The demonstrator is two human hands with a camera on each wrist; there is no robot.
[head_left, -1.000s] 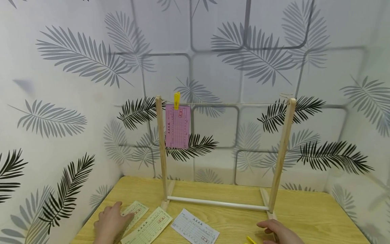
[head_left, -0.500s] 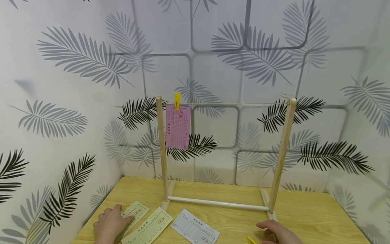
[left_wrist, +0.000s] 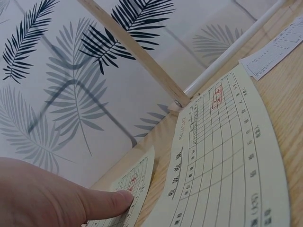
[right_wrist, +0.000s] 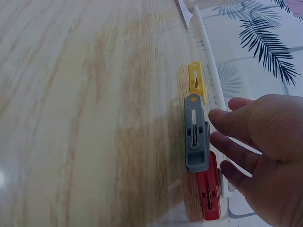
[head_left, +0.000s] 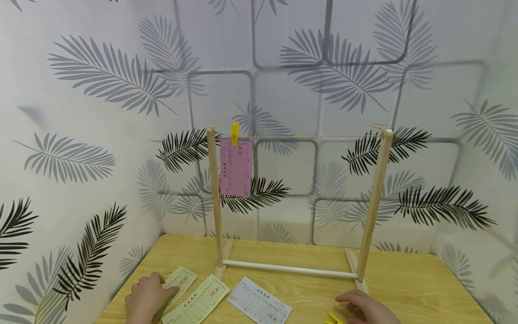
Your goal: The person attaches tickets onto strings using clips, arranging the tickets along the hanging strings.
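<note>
My left hand (head_left: 146, 298) rests at the left slip, a pale green printed receipt (head_left: 183, 277), with the thumb lying on it in the left wrist view; its other fingers are mostly hidden there. A second pale green receipt (left_wrist: 220, 156) lies just right of it, and a white receipt (head_left: 260, 300) further right. My right hand (right_wrist: 265, 146) hovers loosely with fingers apart beside a row of clothespins: yellow (right_wrist: 196, 80), grey (right_wrist: 195, 135) and red (right_wrist: 208, 194). It grips none of them. Only the yellow clothespin shows in the head view.
A wooden frame (head_left: 374, 207) stands behind, with a string (head_left: 307, 137) across its top and a white bar (head_left: 289, 270) low down. A pink receipt (head_left: 236, 168) hangs from the string by a yellow clothespin (head_left: 234, 133). Patterned wall (head_left: 291, 99) rises behind the table (head_left: 421, 288).
My right hand has shifted slightly to the left, by the yellow clothespin. The left hand and the receipts stay nearly where they were.
</note>
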